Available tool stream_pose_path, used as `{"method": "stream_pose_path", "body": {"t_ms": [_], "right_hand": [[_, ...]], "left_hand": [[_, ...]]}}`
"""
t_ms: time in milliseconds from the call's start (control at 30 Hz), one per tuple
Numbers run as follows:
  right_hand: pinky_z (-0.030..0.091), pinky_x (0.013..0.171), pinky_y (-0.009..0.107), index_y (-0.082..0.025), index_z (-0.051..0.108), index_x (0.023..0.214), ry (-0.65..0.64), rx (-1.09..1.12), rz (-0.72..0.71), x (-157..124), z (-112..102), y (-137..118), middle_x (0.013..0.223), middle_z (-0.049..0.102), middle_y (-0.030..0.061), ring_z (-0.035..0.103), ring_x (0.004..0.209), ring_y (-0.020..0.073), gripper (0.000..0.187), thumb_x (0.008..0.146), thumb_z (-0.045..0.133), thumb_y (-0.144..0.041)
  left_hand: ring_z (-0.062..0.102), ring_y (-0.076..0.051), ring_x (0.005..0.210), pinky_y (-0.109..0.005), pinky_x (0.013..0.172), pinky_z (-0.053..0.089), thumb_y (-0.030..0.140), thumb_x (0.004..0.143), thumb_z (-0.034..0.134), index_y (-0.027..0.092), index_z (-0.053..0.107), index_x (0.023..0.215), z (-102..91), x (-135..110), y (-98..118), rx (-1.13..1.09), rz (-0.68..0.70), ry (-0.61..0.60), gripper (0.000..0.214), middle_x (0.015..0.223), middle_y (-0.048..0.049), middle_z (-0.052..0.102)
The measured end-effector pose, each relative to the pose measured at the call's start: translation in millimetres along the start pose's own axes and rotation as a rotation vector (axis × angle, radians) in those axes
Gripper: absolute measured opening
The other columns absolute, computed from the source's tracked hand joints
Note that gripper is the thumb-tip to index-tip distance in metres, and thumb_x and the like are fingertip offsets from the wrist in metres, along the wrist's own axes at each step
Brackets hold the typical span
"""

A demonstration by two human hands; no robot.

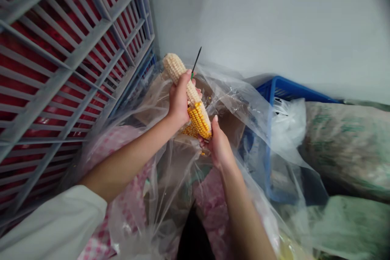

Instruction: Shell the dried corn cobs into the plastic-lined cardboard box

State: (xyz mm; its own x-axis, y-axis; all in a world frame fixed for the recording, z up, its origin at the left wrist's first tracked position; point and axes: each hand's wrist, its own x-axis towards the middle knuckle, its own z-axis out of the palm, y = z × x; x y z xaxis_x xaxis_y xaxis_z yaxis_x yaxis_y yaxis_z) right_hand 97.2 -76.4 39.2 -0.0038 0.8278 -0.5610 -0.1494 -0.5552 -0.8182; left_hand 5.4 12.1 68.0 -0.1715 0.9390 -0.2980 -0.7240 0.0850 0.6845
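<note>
An ear of corn (199, 120) slants between my two hands. Its upper part is a bare pale cob, while yellow kernels remain on the lower part. My left hand (182, 97) is closed around the middle of the cob. By that thumb a thin dark shaft (196, 61) with a bit of green at its base points up; the rest of this tool is hidden behind the hand and cob. My right hand (217, 142) grips the lower tip of the ear. Loose kernels (191, 131) lie below, inside a clear plastic bag (170, 195) that lines a cardboard box (233, 124).
At left rises a stack of grey-blue slatted crates (76, 61) with red contents. A blue basket (269, 138) stands at right, beside full sacks (347, 142). Pink checked cloth or plastic (128, 207) shows beneath the bag. A pale wall (274, 20) closes off the back.
</note>
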Motion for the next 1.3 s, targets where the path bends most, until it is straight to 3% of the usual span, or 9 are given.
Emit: {"method": "stream_pose_path", "body": {"t_ms": [200, 333, 433, 533, 667, 767, 1033, 1167, 1300], "right_hand": [[0.041, 0.058, 0.024, -0.02, 0.056, 0.102, -0.108, -0.202, -0.294, -11, -7, -14, 0.077, 0.058, 0.0019, 0.051, 0.064, 0.0121, 0.042, 0.082, 0.039, -0.053], [0.037, 0.058, 0.023, -0.019, 0.057, 0.085, 0.049, -0.385, -0.434, -17, 1, -7, 0.062, 0.051, -0.0013, 0.046, 0.058, 0.0107, 0.036, 0.086, 0.034, -0.047], [0.033, 0.049, 0.022, -0.018, 0.051, 0.071, 0.16, -0.269, -0.315, -12, 4, -1, 0.055, 0.047, -0.0026, 0.041, 0.048, 0.0093, 0.042, 0.085, 0.031, -0.052], [0.035, 0.048, 0.022, -0.016, 0.054, 0.074, 0.108, -0.159, -0.147, -5, -3, -4, 0.059, 0.054, 0.0005, 0.046, 0.05, 0.0106, 0.05, 0.082, 0.029, -0.058], [0.041, 0.07, 0.025, -0.017, 0.058, 0.099, 0.094, -0.332, -0.332, -8, -10, -14, 0.091, 0.062, 0.0053, 0.055, 0.081, 0.0151, 0.049, 0.083, 0.032, -0.054], [0.04, 0.074, 0.026, -0.019, 0.054, 0.111, -0.009, -0.493, -0.473, -16, -6, -16, 0.096, 0.061, 0.004, 0.054, 0.083, 0.0147, 0.04, 0.085, 0.038, -0.045], [0.041, 0.063, 0.024, -0.016, 0.056, 0.1, 0.199, -0.244, -0.364, -7, 9, 6, 0.085, 0.06, 0.0035, 0.052, 0.069, 0.012, 0.042, 0.086, 0.031, -0.046], [0.043, 0.072, 0.027, -0.016, 0.058, 0.103, 0.113, -0.14, -0.268, 1, 2, 5, 0.096, 0.062, 0.0067, 0.056, 0.083, 0.0151, 0.051, 0.085, 0.028, -0.052], [0.039, 0.081, 0.027, -0.021, 0.052, 0.117, 0.098, -0.334, -0.384, -5, -2, -7, 0.107, 0.059, 0.0051, 0.053, 0.095, 0.0161, 0.047, 0.082, 0.041, -0.049]], "left_hand": [[0.049, -0.007, 0.05, -0.019, 0.048, 0.037, 0.041, 0.073, 0.053, 0.021, 0.054, 0.072, -6.6, 12, 10, 0.01, -0.013, 0.143, 0.02, 0.061, 0.0017, 0.051], [0.049, -0.007, 0.051, -0.019, 0.048, 0.037, 0.041, 0.073, 0.053, 0.021, 0.053, 0.071, -7.2, 13, 11, 0.011, -0.016, 0.16, 0.02, 0.061, 0.002, 0.051], [0.044, -0.005, 0.045, -0.019, 0.046, 0.035, 0.038, 0.071, 0.054, 0.02, 0.053, 0.071, -4.0, 8, 8, -0.008, -0.032, 0.115, 0.018, 0.058, 0.0034, 0.047], [0.042, -0.005, 0.043, -0.02, 0.046, 0.034, 0.038, 0.067, 0.058, 0.018, 0.053, 0.073, -1.6, 5, 4, -0.029, -0.011, 0.062, 0.021, 0.059, 0.0042, 0.047], [0.044, -0.005, 0.046, -0.02, 0.05, 0.035, 0.04, 0.065, 0.06, 0.018, 0.054, 0.076, -2.8, 7, 2, 0.011, 0.017, 0.087, 0.025, 0.063, 0.0033, 0.049], [0.043, -0.005, 0.044, -0.02, 0.048, 0.034, 0.039, 0.065, 0.06, 0.017, 0.054, 0.075, -4.8, 8, 1, 0.018, 0.01, 0.089, 0.024, 0.061, 0.0042, 0.046], [0.045, -0.004, 0.043, -0.019, 0.046, 0.037, 0.037, 0.066, 0.061, 0.016, 0.054, 0.076, -0.1, -2, -5, 0.065, 0.044, 0.085, 0.024, 0.06, 0.0039, 0.047], [0.048, -0.005, 0.043, -0.019, 0.045, 0.038, 0.036, 0.066, 0.062, 0.015, 0.056, 0.075, 0.0, -3, -8, 0.11, 0.054, 0.101, 0.024, 0.057, 0.0041, 0.047], [0.048, -0.005, 0.042, -0.019, 0.043, 0.038, 0.037, 0.065, 0.063, 0.015, 0.055, 0.075, -4.2, 2, -8, 0.117, 0.067, 0.115, 0.026, 0.059, 0.0043, 0.047]]}}
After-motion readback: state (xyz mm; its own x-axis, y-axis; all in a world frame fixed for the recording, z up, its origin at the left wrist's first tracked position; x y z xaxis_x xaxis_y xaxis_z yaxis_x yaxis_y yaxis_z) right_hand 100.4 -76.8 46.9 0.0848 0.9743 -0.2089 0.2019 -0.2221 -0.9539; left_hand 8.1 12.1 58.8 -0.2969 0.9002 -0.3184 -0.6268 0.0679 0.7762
